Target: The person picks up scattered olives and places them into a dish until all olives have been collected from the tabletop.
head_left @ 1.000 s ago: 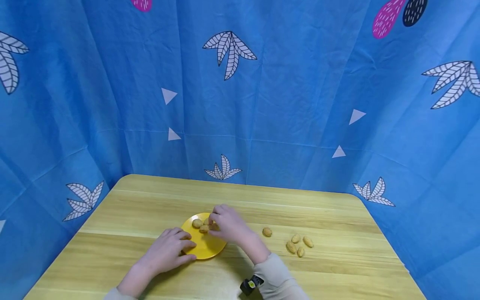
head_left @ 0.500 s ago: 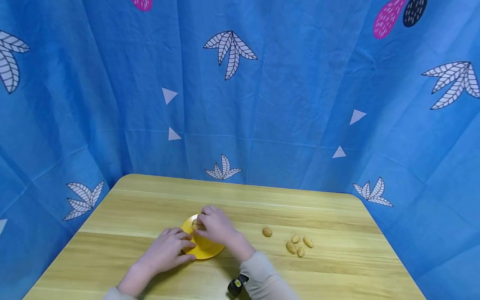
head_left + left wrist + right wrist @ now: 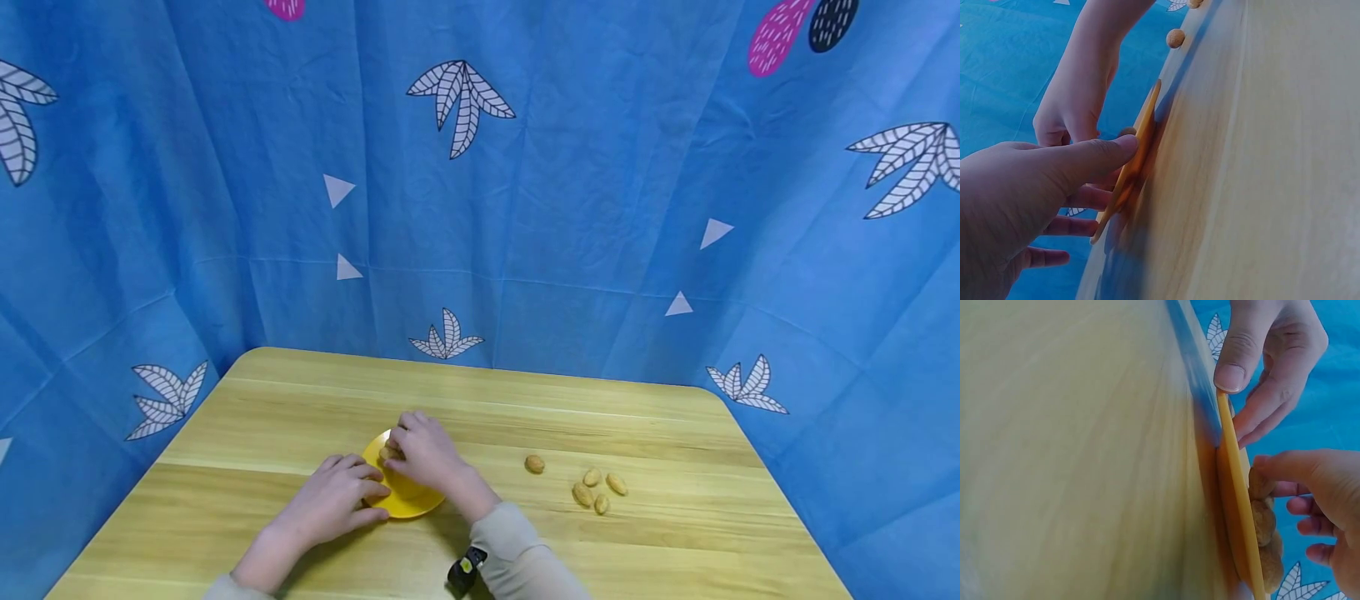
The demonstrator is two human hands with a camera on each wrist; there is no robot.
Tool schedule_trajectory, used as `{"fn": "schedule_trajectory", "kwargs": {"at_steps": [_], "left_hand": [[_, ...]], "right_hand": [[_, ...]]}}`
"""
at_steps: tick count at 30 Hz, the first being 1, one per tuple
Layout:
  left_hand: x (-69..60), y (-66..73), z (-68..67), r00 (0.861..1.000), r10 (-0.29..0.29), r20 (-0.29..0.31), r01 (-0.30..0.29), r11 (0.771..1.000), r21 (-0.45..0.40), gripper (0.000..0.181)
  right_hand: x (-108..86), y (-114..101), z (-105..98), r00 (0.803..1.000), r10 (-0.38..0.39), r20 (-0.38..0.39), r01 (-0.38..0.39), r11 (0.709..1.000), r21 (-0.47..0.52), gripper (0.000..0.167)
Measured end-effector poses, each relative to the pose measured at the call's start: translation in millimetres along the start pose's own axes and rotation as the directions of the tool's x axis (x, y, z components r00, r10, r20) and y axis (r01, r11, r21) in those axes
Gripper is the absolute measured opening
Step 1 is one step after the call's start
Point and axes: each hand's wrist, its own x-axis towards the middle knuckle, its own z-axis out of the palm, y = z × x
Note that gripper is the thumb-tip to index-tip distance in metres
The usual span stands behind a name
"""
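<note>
Yellow plate point(image 3: 411, 501) w/ nuts point(image 3: 1264, 523) ptly hid by hands point(image 3: 330, 502) point(image 3: 424, 452)

There are two hands point(image 3: 333, 498), one plate point(image 3: 411, 500), one table point(image 3: 675, 437), at least eight brown pieces point(image 3: 582, 494).

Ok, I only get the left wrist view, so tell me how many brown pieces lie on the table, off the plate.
Observer: Five. The head view shows a lone brown piece and a cluster of four beyond it, on the table.
Operator: From here the right hand hides its own thumb. What is it on?
Observer: In the right wrist view, the thumb tip presses a brown piece in the plate, the topmost in that picture.
Operator: Does that arm carry anything past the edge of my picture?
Observer: Yes, the head view shows a dark device at the cuff of the sleeve.
</note>
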Motion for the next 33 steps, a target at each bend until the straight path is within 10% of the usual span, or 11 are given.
{"fn": "schedule_trajectory", "kwargs": {"at_steps": [33], "left_hand": [[-0.1,-0.5,3.0,1.000,-0.006,-0.001,0.006,1.000,-0.020,0.029]], "right_hand": [[0.7,-1,10,0.999,-0.029,-0.017,0.029,0.999,-0.040,0.028]]}}
